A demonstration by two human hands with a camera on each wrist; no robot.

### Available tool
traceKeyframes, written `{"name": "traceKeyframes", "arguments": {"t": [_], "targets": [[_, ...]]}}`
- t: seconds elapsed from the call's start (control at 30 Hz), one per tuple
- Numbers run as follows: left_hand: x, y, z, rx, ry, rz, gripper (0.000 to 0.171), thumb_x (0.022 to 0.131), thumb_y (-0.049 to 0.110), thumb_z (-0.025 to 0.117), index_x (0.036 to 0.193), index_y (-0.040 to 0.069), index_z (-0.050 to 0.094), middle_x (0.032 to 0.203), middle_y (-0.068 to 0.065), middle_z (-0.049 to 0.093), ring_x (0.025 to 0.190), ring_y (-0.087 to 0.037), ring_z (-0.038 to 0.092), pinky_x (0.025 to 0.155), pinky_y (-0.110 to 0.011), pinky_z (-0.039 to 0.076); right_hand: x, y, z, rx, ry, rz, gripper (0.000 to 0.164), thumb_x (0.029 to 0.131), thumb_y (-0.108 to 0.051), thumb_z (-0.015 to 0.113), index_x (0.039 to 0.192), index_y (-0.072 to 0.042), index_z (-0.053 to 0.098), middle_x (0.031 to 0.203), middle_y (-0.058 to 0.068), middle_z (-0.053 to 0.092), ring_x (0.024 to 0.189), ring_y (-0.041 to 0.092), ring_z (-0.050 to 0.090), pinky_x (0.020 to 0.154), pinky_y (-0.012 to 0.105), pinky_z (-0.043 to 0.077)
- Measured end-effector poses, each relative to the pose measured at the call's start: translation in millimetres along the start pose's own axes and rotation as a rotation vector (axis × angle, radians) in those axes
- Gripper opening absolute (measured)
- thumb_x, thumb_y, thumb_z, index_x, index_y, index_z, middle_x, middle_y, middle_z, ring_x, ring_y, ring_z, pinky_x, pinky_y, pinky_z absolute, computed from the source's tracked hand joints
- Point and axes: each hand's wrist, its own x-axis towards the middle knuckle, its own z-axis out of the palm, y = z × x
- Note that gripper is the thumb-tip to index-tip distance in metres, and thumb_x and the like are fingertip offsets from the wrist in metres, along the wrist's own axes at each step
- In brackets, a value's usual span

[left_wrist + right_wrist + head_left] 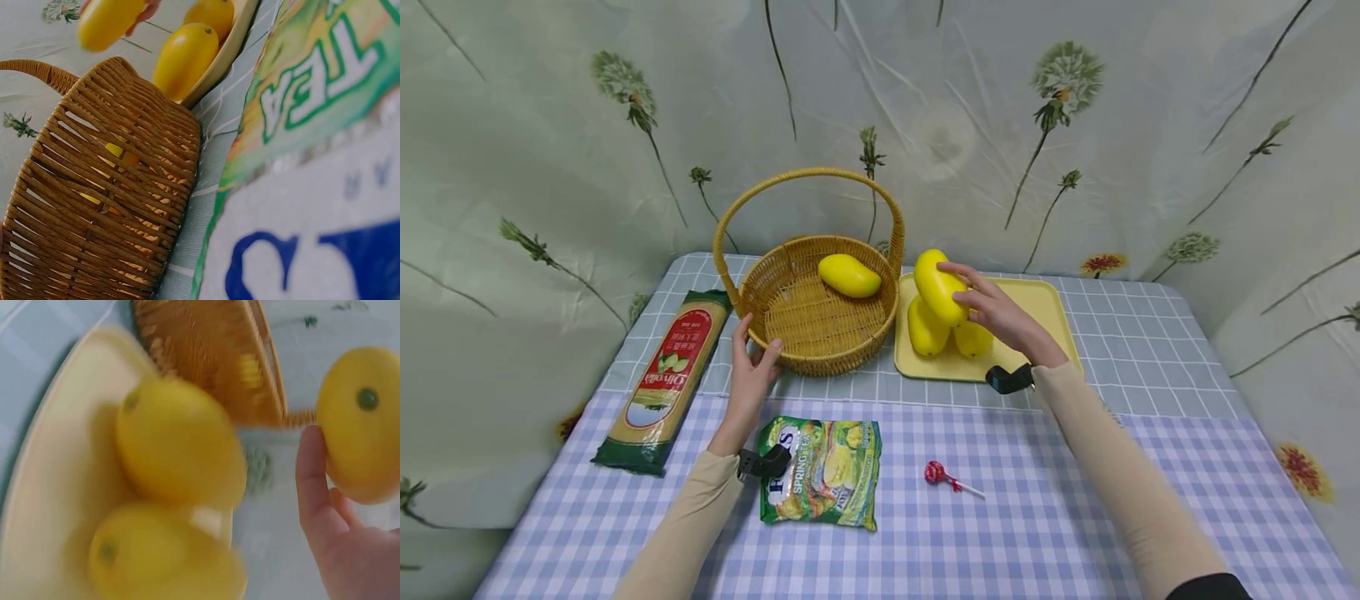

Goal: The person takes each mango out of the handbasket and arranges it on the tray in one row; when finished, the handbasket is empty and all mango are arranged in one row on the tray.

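My right hand (pixel 997 310) grips a yellow mango (pixel 940 287), raised over the yellow tray (pixel 1037 312). Two more mangoes lie on that tray, one of them a mango (pixel 181 444) seen close in the right wrist view. The round wicker basket (pixel 790 333) with a tall arched handle stands left of the tray. Inside it, toward the right side, rests one mango (pixel 850 276). My left hand (pixel 751 375) holds the basket's front left rim, thumb on the near edge. In the left wrist view the basket's woven side (pixel 100 200) fills the left, and that hand is mostly hidden.
A long pasta packet (pixel 666 379) lies left of the basket. In front of the basket is a green candy bag (pixel 823 471), partly under my left wrist. A red lollipop (pixel 936 472) lies on the checked cloth. A patterned curtain (pixel 940 125) hangs behind the table.
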Motion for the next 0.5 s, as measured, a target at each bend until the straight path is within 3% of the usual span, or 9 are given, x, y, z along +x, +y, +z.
{"name": "traceKeyframes", "arguments": {"t": [0.13,0.27,0.5], "targets": [[-0.5,-0.7,0.0,0.001,-0.002,0.006,0.070,0.100,0.022,0.051,0.154,0.021,0.007,0.158,-0.011,0.002,0.138,-0.034,0.025,0.100,-0.056,0.036,-23,10,-24,0.012,0.107,0.024,0.051,0.102,-0.018,0.045,0.150,-0.020,0.029,0.158,0.000,0.003,0.138,0.027,0.021,0.109,0.054,0.020],[-0.8,-1.0,0.9,0.000,-0.004,0.014,0.069,0.101,0.020,0.050,0.154,0.020,0.007,0.158,-0.012,0.002,0.138,-0.035,0.025,0.100,-0.057,0.035,-44,22,-43,-0.037,0.207,0.068,0.052,0.102,-0.020,0.047,0.150,-0.021,0.027,0.156,0.006,0.007,0.129,0.030,0.029,0.108,0.053,0.023],[-1.0,-0.8,1.5,0.014,0.003,0.017,0.070,0.100,0.023,0.051,0.154,0.021,0.007,0.158,-0.010,0.004,0.138,-0.035,0.026,0.099,-0.055,0.037,-69,44,-64,-0.151,0.300,0.182,0.058,0.101,-0.023,0.049,0.152,-0.017,0.021,0.157,0.011,0.003,0.130,0.039,0.025,0.107,0.057,0.024]]}}
